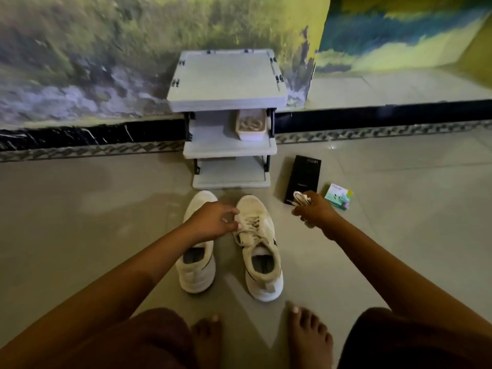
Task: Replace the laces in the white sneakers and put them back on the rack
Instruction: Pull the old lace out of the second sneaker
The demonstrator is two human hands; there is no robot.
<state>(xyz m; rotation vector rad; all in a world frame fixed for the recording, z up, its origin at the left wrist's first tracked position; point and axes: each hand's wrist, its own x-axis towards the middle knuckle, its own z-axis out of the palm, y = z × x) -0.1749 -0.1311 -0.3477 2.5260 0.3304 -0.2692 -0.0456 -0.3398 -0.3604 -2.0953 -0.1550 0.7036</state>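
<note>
Pinching shoelace (250,230) over tiles (80,222) (mural wall (93,62)) — left fingers (230,209); right fingers (296,211) clutch laces (300,199).

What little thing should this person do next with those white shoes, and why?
Probably lay the white lace bundle in the right hand down by the black rectangular box. The white sneaker nearer that box is still laced with greyish laces, and the left hand is at them; unlacing likely goes easier with both hands free.

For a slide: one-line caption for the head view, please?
Before the grey rack, left hand at the laced sneaker, right hand holding bundled white laces.
</note>
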